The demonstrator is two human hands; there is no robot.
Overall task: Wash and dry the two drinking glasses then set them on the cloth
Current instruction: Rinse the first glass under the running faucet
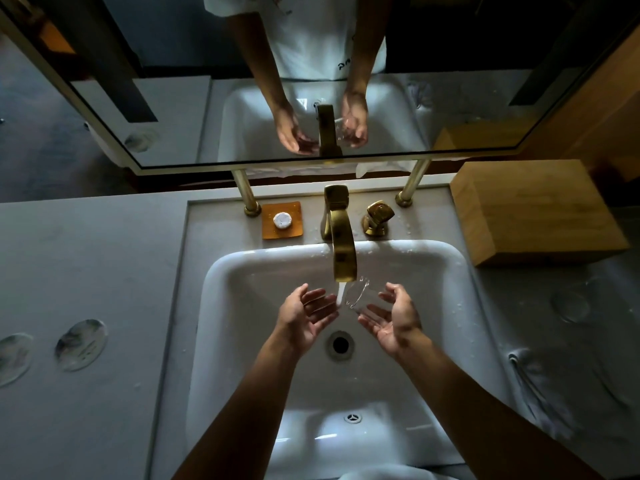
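Both of my hands are over the white sink (242, 271), just below the gold faucet (343, 251), from which a thin stream of water runs. My right hand (394, 320) cradles a clear drinking glass (358, 296) in its fingers, tilted with its mouth toward the stream. My left hand (306, 318) is palm up beside the stream, fingers apart, holding nothing. A second clear glass (569, 306) seems to stand on the dim right counter. A grey cloth (540, 386) with folds lies there, nearer to me.
An amber soap dish (282, 221) with a white soap sits behind the basin, left of the faucet; the gold tap handle (377, 216) is on its right. A wooden box (533, 209) fills the back right. Two clear oval discs (81, 344) lie on the left counter. The mirror (311, 98) hangs above.
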